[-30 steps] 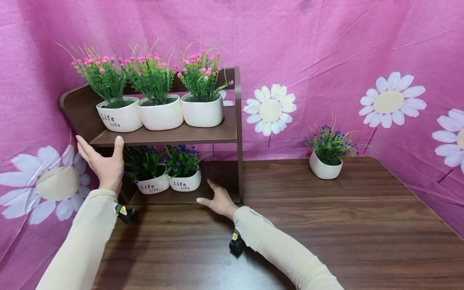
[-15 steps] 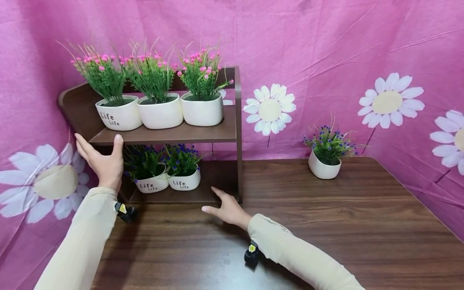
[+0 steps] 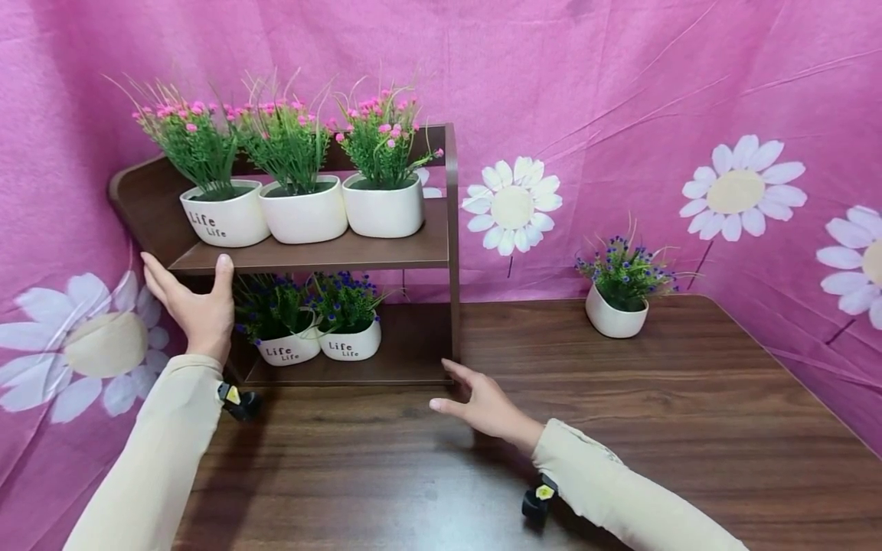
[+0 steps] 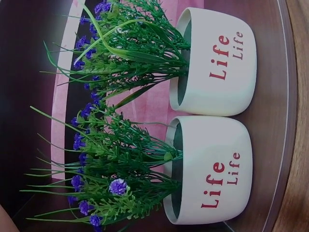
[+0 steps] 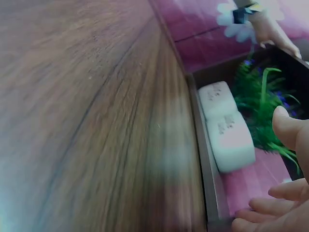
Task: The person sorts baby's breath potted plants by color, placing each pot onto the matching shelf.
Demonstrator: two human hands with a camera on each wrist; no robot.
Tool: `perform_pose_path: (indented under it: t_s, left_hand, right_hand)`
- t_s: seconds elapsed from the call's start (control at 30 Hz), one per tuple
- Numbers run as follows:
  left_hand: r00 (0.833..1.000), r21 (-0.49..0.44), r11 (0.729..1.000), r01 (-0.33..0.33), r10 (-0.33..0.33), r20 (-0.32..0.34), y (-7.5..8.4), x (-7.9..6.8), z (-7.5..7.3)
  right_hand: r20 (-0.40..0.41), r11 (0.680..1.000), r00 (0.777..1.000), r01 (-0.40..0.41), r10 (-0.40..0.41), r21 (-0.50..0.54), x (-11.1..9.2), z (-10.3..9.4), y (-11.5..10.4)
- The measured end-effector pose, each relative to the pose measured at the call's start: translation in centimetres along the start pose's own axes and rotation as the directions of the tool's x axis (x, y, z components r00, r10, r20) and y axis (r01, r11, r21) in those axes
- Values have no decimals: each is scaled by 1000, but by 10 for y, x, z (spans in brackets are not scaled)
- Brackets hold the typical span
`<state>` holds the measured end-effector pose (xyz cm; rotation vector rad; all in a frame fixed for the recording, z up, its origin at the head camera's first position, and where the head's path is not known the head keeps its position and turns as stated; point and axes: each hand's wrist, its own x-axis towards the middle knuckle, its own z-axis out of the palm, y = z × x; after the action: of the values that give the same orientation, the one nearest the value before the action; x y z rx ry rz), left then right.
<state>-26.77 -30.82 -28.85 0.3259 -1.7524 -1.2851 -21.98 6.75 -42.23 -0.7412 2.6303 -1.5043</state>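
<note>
A dark brown two-tier shelf stands on the left of the table. My left hand grips its left side panel, the thumb at the upper board's front edge and the fingers on the outer side. On the lower tier, two white pots, the left and the right, stand side by side with blue-flowered artificial plants. My right hand is off the shelf's lower right corner, thumb and fingers spread, holding nothing. At the table's back right stands another blue-flowered potted plant, apart from both hands.
Three white pots with pink flowers, left, middle and right, fill most of the upper tier. Behind the wooden table hangs a pink cloth printed with white daisies. A black camera is on the right wrist.
My right hand has moved from beside the right lower pot out of the shelf, to the right and toward me. The left hand and the pots have stayed in place.
</note>
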Motion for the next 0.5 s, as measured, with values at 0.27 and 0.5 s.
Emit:
perform_pose_path:
  t_s: [0.27,0.5]
  left_hand:
    - [1000,-2,1000,-1,1,-9,-1,1,0]
    - [1000,-7,1000,-3,3,-6,-2,1,2]
  right_hand:
    - [-100,993,992,-61,71,105,-22,-41,23]
    - [-209,980,960,-168,187,109,-39,-88,43]
